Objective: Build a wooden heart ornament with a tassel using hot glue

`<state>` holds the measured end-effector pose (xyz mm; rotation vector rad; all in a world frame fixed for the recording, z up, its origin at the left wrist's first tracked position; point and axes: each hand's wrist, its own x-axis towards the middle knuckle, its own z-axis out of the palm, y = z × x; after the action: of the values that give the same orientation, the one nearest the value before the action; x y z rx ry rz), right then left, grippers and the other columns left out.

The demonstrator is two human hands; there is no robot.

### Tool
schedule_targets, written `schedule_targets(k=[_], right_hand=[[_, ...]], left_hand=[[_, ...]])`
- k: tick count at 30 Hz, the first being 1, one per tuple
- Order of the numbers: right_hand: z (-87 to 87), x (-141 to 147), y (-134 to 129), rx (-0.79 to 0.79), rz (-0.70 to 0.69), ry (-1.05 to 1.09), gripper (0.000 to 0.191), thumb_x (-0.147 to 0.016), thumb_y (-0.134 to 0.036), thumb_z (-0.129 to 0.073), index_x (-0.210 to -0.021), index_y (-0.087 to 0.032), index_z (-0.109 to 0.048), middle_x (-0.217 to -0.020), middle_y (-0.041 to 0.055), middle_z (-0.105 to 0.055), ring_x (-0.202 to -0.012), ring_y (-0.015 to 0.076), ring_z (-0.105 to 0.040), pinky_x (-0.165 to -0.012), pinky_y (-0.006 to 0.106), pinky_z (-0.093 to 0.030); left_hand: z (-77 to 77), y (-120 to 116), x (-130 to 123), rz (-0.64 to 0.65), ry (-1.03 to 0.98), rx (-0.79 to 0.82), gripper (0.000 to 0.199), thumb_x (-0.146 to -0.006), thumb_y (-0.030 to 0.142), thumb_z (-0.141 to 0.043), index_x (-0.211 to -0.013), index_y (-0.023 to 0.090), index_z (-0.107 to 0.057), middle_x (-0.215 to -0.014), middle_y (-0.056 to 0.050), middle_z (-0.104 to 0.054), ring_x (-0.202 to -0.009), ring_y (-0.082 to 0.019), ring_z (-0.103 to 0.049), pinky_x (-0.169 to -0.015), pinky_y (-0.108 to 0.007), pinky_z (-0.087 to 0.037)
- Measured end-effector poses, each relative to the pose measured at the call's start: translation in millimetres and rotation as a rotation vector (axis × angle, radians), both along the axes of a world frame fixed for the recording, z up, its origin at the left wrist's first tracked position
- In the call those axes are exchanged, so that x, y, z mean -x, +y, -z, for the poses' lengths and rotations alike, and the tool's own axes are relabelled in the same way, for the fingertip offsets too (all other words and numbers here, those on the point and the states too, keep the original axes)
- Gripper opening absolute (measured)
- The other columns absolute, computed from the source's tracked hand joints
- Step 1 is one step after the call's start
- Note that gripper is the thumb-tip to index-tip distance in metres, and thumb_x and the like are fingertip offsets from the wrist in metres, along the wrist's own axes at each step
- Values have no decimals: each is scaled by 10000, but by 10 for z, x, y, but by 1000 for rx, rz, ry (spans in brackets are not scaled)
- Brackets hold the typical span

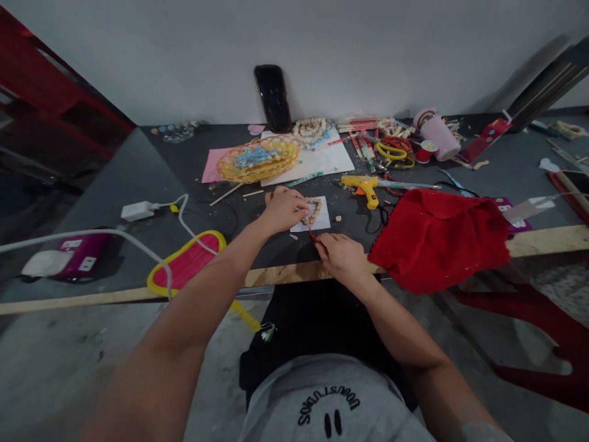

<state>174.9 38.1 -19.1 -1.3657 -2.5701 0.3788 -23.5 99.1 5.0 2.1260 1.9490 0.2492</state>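
Observation:
A small beaded loop [315, 210] in cream and reddish tones lies on a square of white paper [324, 218]. My left hand [284, 209] reaches over the paper from the left, its bent fingertips pinching the near side of the loop. A red cord [313, 234] runs from the loop toward me. Near the table's front edge my right hand [343, 256] is closed, with thumb and forefinger on the end of that cord. One small pale bead [338, 218] sits right of the paper.
Behind are a yellow wicker basket [257, 161], a phone [272, 98] and yellow-handled scissors [391, 150]. A yellow glue gun [365, 186] and red cloth [444, 239] lie to the right. A white cable [119, 232] and pink-yellow fan-shaped piece [193, 261] are at left.

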Motion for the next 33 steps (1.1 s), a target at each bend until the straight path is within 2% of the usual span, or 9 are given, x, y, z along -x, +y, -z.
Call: schedule_targets(k=[4,10,12,16,18,20,24,28,33], right_hand=[[3,-1,1,-26,2,21,237,-1011,-319,-426,-1023,-237,-648,-997,53,-742,-957,206,-660,-709,275,-418],[65,-18,8,-65,59,134,217,-1000,-291,-450,-1000,-226,-657,-953,53,-752,-927,203,-674,-733,269,-441],[91,-32,15,-72,73,208,205,-992,-276,-453,-1012,-219,-649,-953,60,-752,-902,207,-683,-738,276,-460],[55,-84,31,-102,29,458,194,-984,-259,-435,-985,-209,-623,-978,77,-747,-914,208,-691,-811,296,-500],[-35,-114,49,-131,-27,563,194,-986,-274,-434,-958,-210,-615,-961,83,-742,-912,203,-689,-833,296,-508],[-167,-127,86,-140,-97,586,195,-989,-289,-441,-931,-214,-611,-944,83,-737,-898,198,-684,-826,291,-508],[-468,-57,271,-90,-243,368,199,-988,-288,-453,-893,-218,-612,-893,71,-723,-865,197,-667,-785,278,-482],[-729,136,633,-50,-331,199,166,-979,-266,-475,-947,-205,-626,-938,73,-723,-875,189,-660,-771,261,-441],[-986,519,1254,-79,-289,151,169,-949,-250,-491,-1004,-196,-642,-865,42,-718,-754,179,-633,-688,257,-392]], left_hand=[[-90,-33,60,-24,-4,-44,257,-875,282,-542,-988,251,-771,-1207,-61,-674,-1194,-317,-466,-982,-518,-314],[-249,-200,239,-126,-56,-249,313,-870,252,-504,-1105,216,-706,-1194,-79,-677,-1169,-290,-537,-1029,-478,-374],[-250,-314,249,-101,-44,-265,302,-865,227,-483,-1075,190,-696,-1141,-94,-687,-1119,-282,-570,-1021,-454,-402],[-181,-591,192,3,-71,-174,246,-846,226,-504,-1017,173,-672,-1067,-103,-689,-1055,-282,-593,-978,-430,-443],[-144,-710,173,27,-93,-149,216,-850,243,-517,-1005,168,-648,-1045,-105,-667,-1033,-274,-591,-957,-420,-457],[-117,-791,178,46,-90,-123,132,-860,254,-519,-901,176,-617,-967,-94,-647,-972,-265,-591,-894,-408,-477],[-88,-852,213,78,-109,-98,178,-905,271,-504,-745,197,-531,-890,-73,-611,-860,-226,-584,-780,-360,-492],[-76,-876,242,94,-135,-97,140,-899,242,-557,-767,196,-543,-968,-82,-631,-893,-216,-606,-816,-348,-507],[-79,-925,385,81,-174,-95,100,-876,163,-573,-790,202,-541,-1043,-74,-633,-990,-222,-619,-899,-377,-515]])
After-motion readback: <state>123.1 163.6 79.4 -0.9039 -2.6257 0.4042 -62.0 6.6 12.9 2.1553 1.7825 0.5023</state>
